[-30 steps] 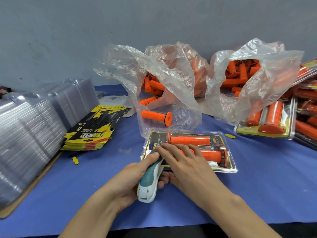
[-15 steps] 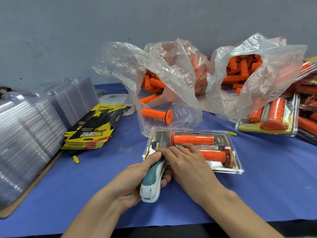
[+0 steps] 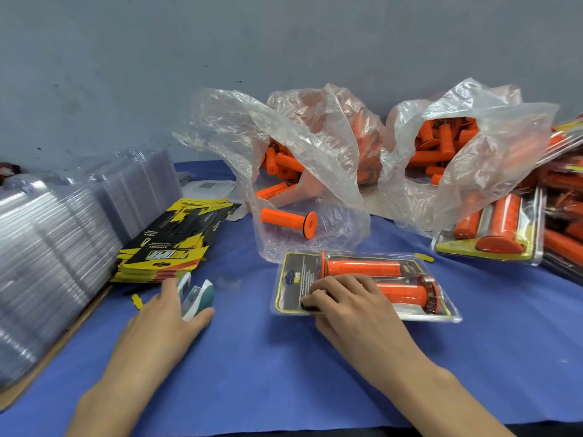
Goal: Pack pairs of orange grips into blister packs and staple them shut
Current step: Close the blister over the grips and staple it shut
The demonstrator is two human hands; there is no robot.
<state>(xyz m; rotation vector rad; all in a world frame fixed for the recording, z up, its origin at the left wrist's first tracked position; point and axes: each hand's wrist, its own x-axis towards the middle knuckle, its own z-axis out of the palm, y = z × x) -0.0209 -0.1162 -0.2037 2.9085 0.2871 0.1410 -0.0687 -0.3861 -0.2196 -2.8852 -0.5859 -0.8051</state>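
**A:** Where's the pack sitting? The clear plastic blister pack (image 3: 362,287) with its black-and-yellow card lies flat on the blue table cloth (image 3: 284,373), two orange ribbed rubber grips (image 3: 362,268) inside, one beyond the right fingertips, one just right of them.

**B:** Hands? Right hand (image 3: 350,305) lies on the pack, fingers curled down over its near-left part, pressing rather than gripping. Left hand (image 3: 167,313) is wrapped around the teal-and-white stapler (image 3: 197,294), well left of the pack.

**A:** Beyond the fingers: two crinkly clear plastic bags (image 3: 303,159) of loose orange grips, one stack of yellow-black cards (image 3: 176,244).
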